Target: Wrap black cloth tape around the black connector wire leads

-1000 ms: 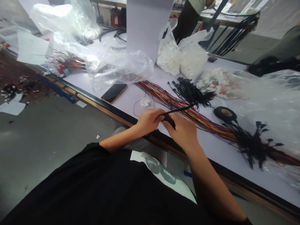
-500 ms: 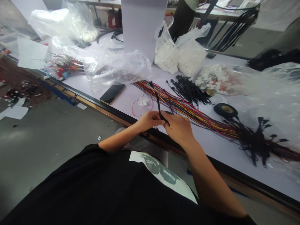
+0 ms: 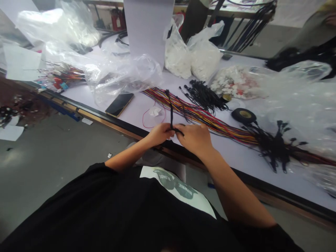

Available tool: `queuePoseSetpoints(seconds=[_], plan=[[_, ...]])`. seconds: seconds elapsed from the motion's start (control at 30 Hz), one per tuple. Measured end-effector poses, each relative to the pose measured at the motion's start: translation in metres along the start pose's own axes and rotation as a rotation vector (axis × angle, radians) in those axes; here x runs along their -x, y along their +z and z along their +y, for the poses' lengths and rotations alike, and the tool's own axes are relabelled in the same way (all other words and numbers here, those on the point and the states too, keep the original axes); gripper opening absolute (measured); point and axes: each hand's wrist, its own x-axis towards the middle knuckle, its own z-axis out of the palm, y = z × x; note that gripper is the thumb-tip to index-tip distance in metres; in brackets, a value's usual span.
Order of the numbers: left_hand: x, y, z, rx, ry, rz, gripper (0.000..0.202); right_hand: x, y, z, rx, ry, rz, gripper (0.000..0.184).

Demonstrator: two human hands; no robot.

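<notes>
The left hand holds the black cable with its fingers narrowed to a pinch. The right hand is directly beside it, its fingers closed on a dark strip at the cable's lower end; whether this strip is cable or tape cannot be told. The cable is above the front edge of the desk, its free end pointing away from the person across the wire bundle.

Possible faults:
- Snagging: the free end may catch among the loose wires — cause: its tip appears in line with the bundle.
- Slippage: the cable may twist or drop off the front edge if the left pinch relaxes.
- Entanglement: the thin red wire, looped near the left hand, may be dragged along by a low sweep.
</notes>
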Motion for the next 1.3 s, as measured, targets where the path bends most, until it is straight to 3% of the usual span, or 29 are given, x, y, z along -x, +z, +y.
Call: queuePoseSetpoints(seconds=[0.17, 0.47, 0.63, 0.83, 1.0, 1.1, 1.17, 1.3], plan=[[0.004, 0.003, -0.004, 0.108, -0.001, -0.03, 0.008, 0.002, 0.003, 0.005, -0.011, 0.009, -0.021, 0.037], [0.006, 0.012, -0.002, -0.566, 0.05, 0.109, 0.015, 0.006, 0.004, 0.001, -0.029, 0.024, -0.023, 0.036], [0.005, 0.018, 0.0, -0.644, 0.056, 0.114, 0.016, 0.003, 0.005, 0.002, -0.068, 0.074, -0.012, 0.034], [-0.01, 0.021, -0.004, -0.509, 0.041, 0.135, 0.018, 0.003, 0.013, 0.006, 0.016, 0.052, 0.061, 0.036], [-0.02, 0.028, -0.008, -0.188, 0.03, 0.124, 0.022, -0.011, 0.021, 0.012, 0.02, 0.073, 0.101, 0.034], [-0.01, 0.033, -0.003, 0.04, 0.1, -0.036, 0.015, -0.019, 0.019, 0.036, -0.014, 0.252, 0.051, 0.03], [-0.002, 0.032, 0.004, 0.181, 0.139, -0.162, 0.006, -0.018, 0.016, 0.059, -0.022, 0.348, 0.084, 0.034], [-0.001, 0.022, 0.017, 0.283, 0.061, -0.179, 0.009, -0.004, 0.015, 0.089, -0.14, 0.376, 0.169, 0.035]])
